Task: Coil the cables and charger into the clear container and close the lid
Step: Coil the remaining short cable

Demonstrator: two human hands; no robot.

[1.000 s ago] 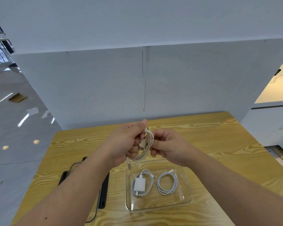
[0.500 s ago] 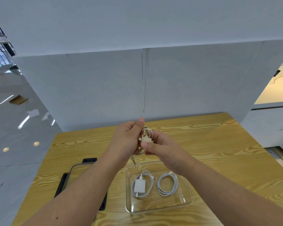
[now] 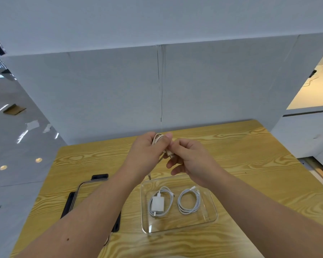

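Both hands are raised above the far edge of the clear rectangular plastic container [image 3: 177, 221], which sits open on the yellow wood-grain table [image 3: 250, 155]. The left hand [image 3: 147, 151] has its fingers curled round a small coil of thin beige cable [image 3: 157, 138], with the thumb pressed against the top of the loops. The right hand [image 3: 191, 159] pinches the cable's beige plug [image 3: 169, 153] between thumb and forefinger, just beside the left hand; its other 3 fingers are loosely bent and apart underneath. 1 loose end of the beige cable hangs below the left hand. Inside the container lie 2 things, apart: a white square charger [image 3: 158, 203] ringed by its own white lead on the left, and a coiled white cable [image 3: 188, 202] on the right. The clear lid with black clasps [image 3: 100, 177] lies flat on the table left of the container, partly hidden by the left forearm
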